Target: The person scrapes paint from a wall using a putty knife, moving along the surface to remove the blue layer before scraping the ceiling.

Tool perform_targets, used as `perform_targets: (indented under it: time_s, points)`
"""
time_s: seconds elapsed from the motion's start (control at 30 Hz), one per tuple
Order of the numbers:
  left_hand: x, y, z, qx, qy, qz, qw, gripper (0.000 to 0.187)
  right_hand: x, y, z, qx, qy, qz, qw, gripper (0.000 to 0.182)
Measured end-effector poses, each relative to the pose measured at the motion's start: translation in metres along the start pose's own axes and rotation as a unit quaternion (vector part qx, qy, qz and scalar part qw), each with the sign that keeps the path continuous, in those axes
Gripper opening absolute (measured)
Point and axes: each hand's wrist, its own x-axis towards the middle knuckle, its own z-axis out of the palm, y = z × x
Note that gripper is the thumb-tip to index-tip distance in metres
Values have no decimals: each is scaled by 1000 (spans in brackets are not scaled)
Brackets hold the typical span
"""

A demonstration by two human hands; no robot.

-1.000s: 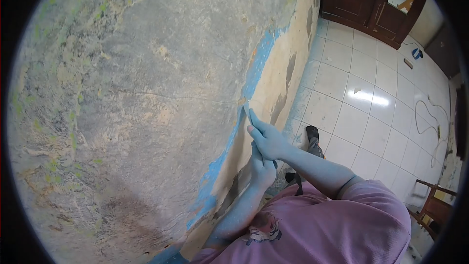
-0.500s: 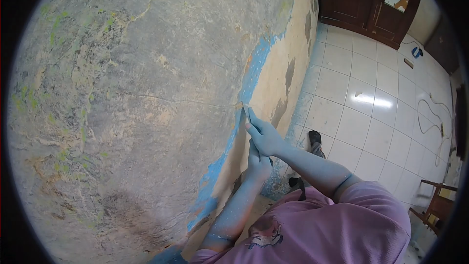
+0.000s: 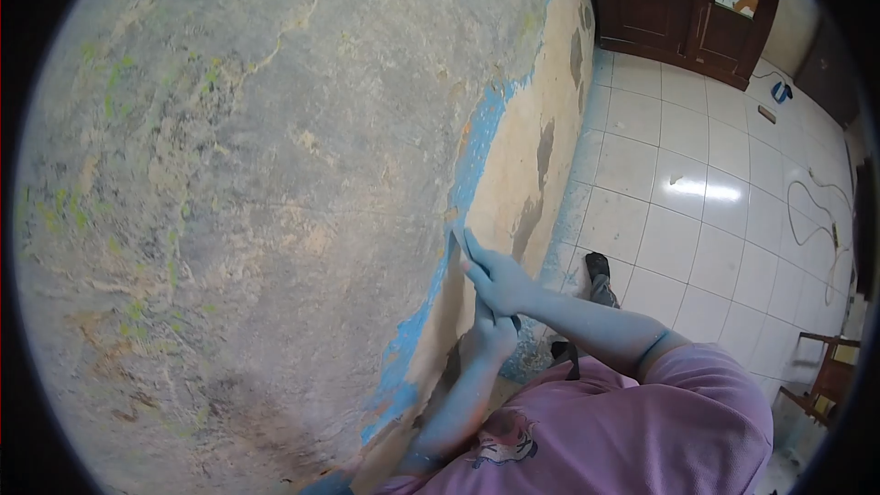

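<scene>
Both hands, dusted pale blue, are closed around a scraper [image 3: 457, 237] held against the wall [image 3: 302, 156]. My right hand [image 3: 502, 280] grips it nearer the blade, with a finger stretched along it. Below, my left hand [image 3: 496, 335] wraps the handle, whose dark end shows between the hands and the floor. The thin blade meets a strip of blue paint [image 3: 474, 160] between bare grey plaster and a cream lower section. A small tan chip [image 3: 450, 214] sits at the paint edge just above the blade tip. Most of the handle is hidden by my fingers.
White floor tiles [image 3: 623, 220] run along the wall, with blue flakes near its base. A dark wooden cabinet [image 3: 642, 0] stands at the far end. A pale cable [image 3: 796, 220], a small block [image 3: 767, 115] and a wooden chair [image 3: 816, 376] are on the right.
The whole view has shifted slightly, so the wall and hands appear a little lower. Both hands keep their grip on the scraper, its blade still by the paint edge.
</scene>
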Motion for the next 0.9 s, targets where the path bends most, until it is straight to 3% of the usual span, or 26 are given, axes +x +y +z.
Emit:
perform_targets:
  time_s: [0.03, 0.07, 0.13, 0.17, 0.27, 0.3, 0.43, 0.5, 0.6, 0.67, 0.8, 0.9]
  points:
    - [-3, -1, -1, -37, 23, -71, 997, 36, -1, 1, 4, -5, 9, -39, 999, 55]
    - [5, -2, -5, -33, 22, -72, 997, 36, 2, 4, 6, -2, 12, -37, 999, 55]
    - [28, 4, -10, -14, -39, 162, 986, 38, 15, -7, -3, 94, 14, 73, 993, 55]
    - [32, 10, -13, 46, -21, 134, 990, 37, 22, -16, -12, 114, 10, 102, 988, 56]
    - [30, 18, -13, 62, -20, 92, 994, 35, 23, -17, -13, 69, 24, 84, 994, 56]
    - [24, 10, -11, 12, -18, 23, 1000, 30, 19, -18, -12, 68, 26, 82, 994, 56]
    - [2, -29, -19, 4, -6, 26, 1000, 29, -2, -22, -2, 41, -27, 69, 996, 55]
    - [6, -66, -31, -53, -33, -36, 997, 33, -6, -23, 2, 44, -57, 78, 994, 57]
    - [14, 0, -18, -26, -21, 25, 999, 37, 8, -22, 1, 50, -3, 74, 996, 56]
    - [27, 8, -17, 10, -24, 33, 999, 39, 17, -16, 0, 113, 56, 93, 988, 56]
    - [41, 6, -6, 36, -17, 93, 995, 40, 26, -28, -24, 96, -2, 157, 983, 58]
    - [50, 3, 0, -86, -78, 13, 993, 36, 31, -15, -30, 79, 3, 135, 988, 58]
